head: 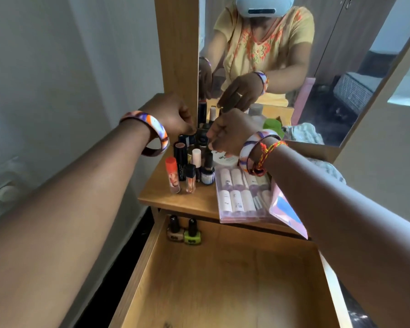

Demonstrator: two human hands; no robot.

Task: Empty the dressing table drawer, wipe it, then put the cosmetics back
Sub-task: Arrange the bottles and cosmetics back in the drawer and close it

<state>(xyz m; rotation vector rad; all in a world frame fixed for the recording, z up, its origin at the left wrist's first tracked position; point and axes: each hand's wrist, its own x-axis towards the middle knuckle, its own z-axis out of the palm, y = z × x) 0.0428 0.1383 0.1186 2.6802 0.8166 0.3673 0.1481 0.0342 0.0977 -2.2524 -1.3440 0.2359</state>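
Both hands reach over the wooden bench (156, 195) among the standing small cosmetics bottles (189, 166). The left hand (173, 114) and right hand (227, 131) curl their fingers there; what they pinch, I cannot tell. Below, the open wooden drawer (223, 280) holds two nail polish bottles (184, 230) in its far-left corner.

Before us the drawer (225, 280) stands pulled out below the worktop (156, 192). In its far left corner two nail polish bottles (184, 230) stand upright side by side, touching. On the worktop above, a cluster of small bottles and tubes (189, 166) stands at the left, running back towards the mirror (317, 67) behind. Just right of the cluster lies a flat pack of tubes (242, 195), its near edge overhanging the worktop's front, and behind the pack sits a round tub (224, 159). We hold our left hand (173, 114) and right hand (230, 131) over the cluster's rear part (what the fingers touch we cannot tell). A cloth (303, 134) lies at the right, against the mirror.
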